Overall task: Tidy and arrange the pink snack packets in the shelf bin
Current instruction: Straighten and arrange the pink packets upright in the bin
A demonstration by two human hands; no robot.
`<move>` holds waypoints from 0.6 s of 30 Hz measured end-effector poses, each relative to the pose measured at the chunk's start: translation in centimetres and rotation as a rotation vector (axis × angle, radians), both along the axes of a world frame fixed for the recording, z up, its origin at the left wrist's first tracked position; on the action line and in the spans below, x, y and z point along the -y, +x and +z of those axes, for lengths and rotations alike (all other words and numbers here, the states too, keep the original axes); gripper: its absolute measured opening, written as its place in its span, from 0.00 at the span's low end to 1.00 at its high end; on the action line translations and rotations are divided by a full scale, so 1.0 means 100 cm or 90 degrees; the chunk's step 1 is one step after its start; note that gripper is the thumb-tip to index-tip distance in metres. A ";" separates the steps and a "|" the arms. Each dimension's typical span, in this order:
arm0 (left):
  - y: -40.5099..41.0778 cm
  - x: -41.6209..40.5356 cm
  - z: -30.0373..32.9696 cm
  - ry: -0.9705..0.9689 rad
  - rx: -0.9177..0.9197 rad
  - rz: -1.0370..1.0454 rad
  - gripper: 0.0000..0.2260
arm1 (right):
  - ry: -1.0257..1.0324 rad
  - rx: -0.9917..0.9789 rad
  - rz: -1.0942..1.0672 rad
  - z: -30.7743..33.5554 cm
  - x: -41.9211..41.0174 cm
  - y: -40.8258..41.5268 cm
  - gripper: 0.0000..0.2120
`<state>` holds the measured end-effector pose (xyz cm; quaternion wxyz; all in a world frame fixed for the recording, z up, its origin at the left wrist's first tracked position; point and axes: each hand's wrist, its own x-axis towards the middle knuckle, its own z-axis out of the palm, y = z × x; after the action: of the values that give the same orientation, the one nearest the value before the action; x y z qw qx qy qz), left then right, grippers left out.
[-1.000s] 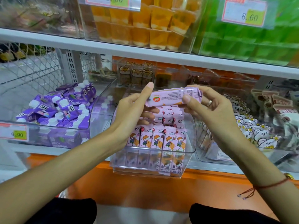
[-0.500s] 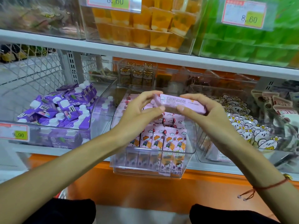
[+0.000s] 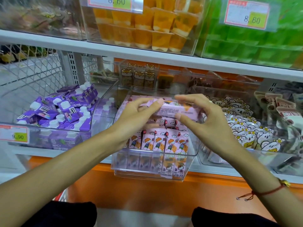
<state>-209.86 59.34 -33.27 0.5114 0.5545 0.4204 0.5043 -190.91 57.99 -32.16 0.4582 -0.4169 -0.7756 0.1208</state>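
Shop shelving, white shelf [image 3: 147, 58] edges over an orange base panel [image 3: 147, 190], packed with clear plastic bins. Held lying sideways above the middle clear bin [image 3: 190, 149], a pink snack packet [image 3: 172, 109], pinched at one end by the left hand [image 3: 137, 115] and at the other by the right hand [image 3: 208, 117], over rows of upright pink packets [image 3: 157, 143] in that bin. Flanked by purple cartons [image 3: 65, 110] left, bear-print packets [image 3: 246, 128] right; above, orange jelly cups [image 3: 147, 27], green packs [image 3: 254, 49], price tags [image 3: 247, 13].
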 end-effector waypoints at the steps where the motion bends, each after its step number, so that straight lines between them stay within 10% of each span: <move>1: -0.003 -0.003 0.000 0.024 0.013 0.031 0.14 | 0.011 0.019 -0.024 -0.001 -0.002 0.002 0.20; 10: -0.017 -0.011 0.004 0.075 0.155 0.000 0.16 | -0.039 -0.003 -0.067 -0.005 -0.007 0.006 0.14; 18: -0.011 -0.008 0.005 0.356 -0.103 0.131 0.13 | 0.051 0.566 -0.182 -0.029 -0.005 -0.007 0.17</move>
<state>-211.00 60.19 -32.74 0.2496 0.6667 0.3587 0.6038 -191.63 58.46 -35.06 0.1091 -0.5125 -0.8358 -0.1640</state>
